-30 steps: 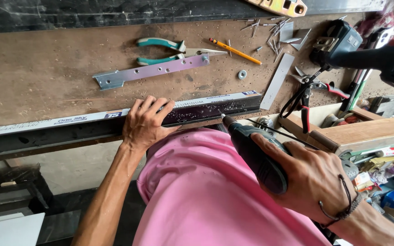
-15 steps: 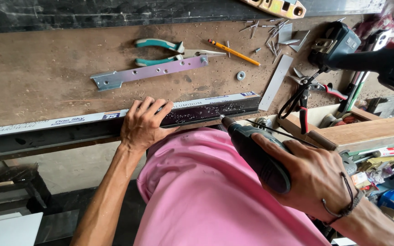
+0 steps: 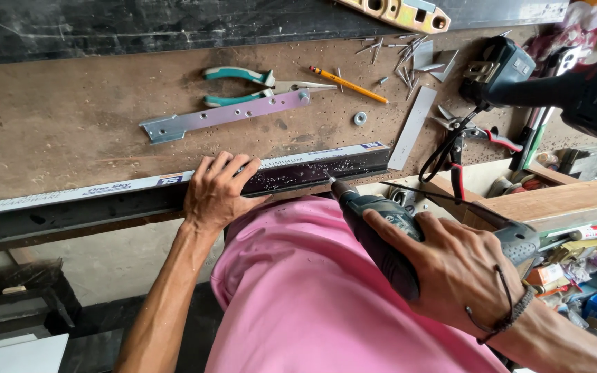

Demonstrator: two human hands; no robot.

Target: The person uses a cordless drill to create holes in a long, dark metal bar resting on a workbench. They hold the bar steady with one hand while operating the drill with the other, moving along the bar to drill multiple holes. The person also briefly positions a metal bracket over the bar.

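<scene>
A long black aluminium bar [image 3: 312,169] with a white strip on top lies along the front edge of the brown workbench [image 3: 70,124]. My left hand [image 3: 217,190] lies flat over it, fingers spread on its top and front face. My right hand [image 3: 450,266] grips a dark green power drill [image 3: 378,231], whose chuck points at the bar's front face near its right end. Fine metal chips speckle the bar there. My pink shirt fills the lower middle.
On the bench lie teal-handled pliers [image 3: 243,83], a pale purple metal bracket [image 3: 222,116], a yellow pencil [image 3: 348,84], a washer [image 3: 360,118], loose nails [image 3: 399,48] and a grey flat strip [image 3: 412,128]. A black cordless tool [image 3: 513,72] and red-handled snips [image 3: 475,131] sit at right, above a cluttered wooden tray.
The view has shifted slightly. The drill's tip sits a little closer to the bar's front face. My left hand stays on the bar.
</scene>
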